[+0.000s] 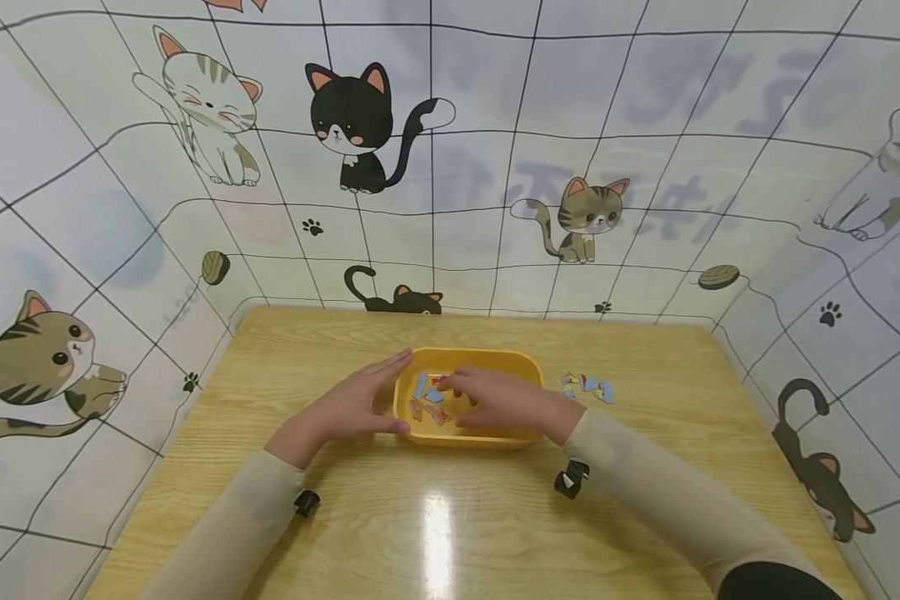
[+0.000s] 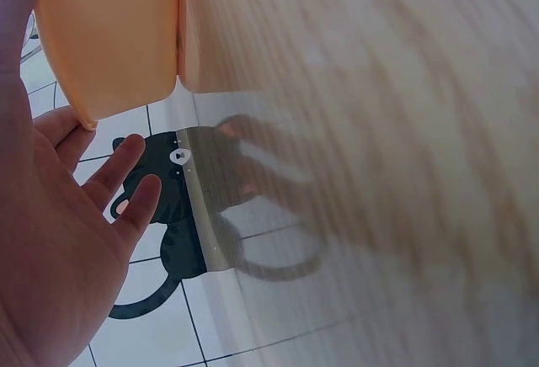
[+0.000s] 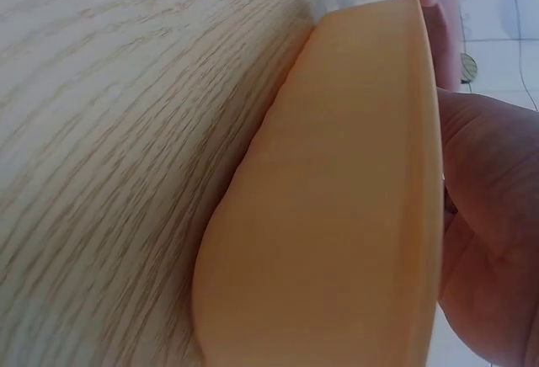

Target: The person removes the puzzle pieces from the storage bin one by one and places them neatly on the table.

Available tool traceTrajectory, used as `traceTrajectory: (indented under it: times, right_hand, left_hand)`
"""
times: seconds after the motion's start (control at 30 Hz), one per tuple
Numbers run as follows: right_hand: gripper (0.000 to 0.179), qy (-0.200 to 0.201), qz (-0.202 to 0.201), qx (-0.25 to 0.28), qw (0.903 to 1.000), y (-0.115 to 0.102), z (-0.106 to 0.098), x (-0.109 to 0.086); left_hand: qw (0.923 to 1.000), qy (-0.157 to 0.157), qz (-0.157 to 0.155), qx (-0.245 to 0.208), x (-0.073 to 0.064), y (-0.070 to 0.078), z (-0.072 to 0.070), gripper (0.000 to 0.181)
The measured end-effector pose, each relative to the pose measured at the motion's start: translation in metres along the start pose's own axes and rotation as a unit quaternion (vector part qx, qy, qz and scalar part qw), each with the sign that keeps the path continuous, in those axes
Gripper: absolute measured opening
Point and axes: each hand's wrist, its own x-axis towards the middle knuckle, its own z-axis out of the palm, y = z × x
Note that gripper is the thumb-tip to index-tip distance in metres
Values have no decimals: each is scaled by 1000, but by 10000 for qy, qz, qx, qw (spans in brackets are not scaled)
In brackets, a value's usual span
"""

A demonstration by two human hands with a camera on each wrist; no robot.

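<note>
A yellow plastic tray (image 1: 487, 440) stands on the wooden table in the head view. Inside, toward its left end, lie several small flat printed pieces, among them a blue piece (image 1: 434, 395) and an orange piece (image 1: 437, 414). My left hand (image 1: 356, 404) spreads its fingers and thumb along the tray's left end, touching the rim. My right hand (image 1: 498, 398) reaches over the tray, fingertips at a red piece (image 1: 438, 380), thumb apart from the fingers. In the right wrist view the tray wall (image 3: 320, 199) hides those fingertips.
Right of the tray, a few more printed pieces (image 1: 588, 387) lie on the table (image 1: 360, 533). A white wall covering (image 1: 472, 167) with cartoon cats closes the table off at the back and sides. Each wrist carries a small black device (image 1: 572, 479).
</note>
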Motion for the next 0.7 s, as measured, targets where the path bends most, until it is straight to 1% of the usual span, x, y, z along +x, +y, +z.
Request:
traceTrajectory:
  times: [0.1, 0.23, 0.43, 0.5, 0.7]
  right_hand:
    - [63, -107, -95, -176, 9997, -4, 2, 9]
    - [58, -159, -287, -312, 9990, -6, 6, 18]
    - [40, -155, -603, -260, 9977, -4, 11, 29]
    - [36, -178, -593, -191, 9979, -5, 12, 31]
    - [33, -199, -565, -49, 9982, -6, 13, 35]
  left_hand:
    - [10000, 7, 13, 2, 0, -1, 0, 121]
    - [10000, 3, 49, -21, 0, 0, -1, 120]
    - [10000, -25, 47, -27, -1, 0, -1, 119]
    - [10000, -38, 40, -15, -1, 1, -1, 120]
    - [10000, -41, 61, -57, -2, 3, -4, 121]
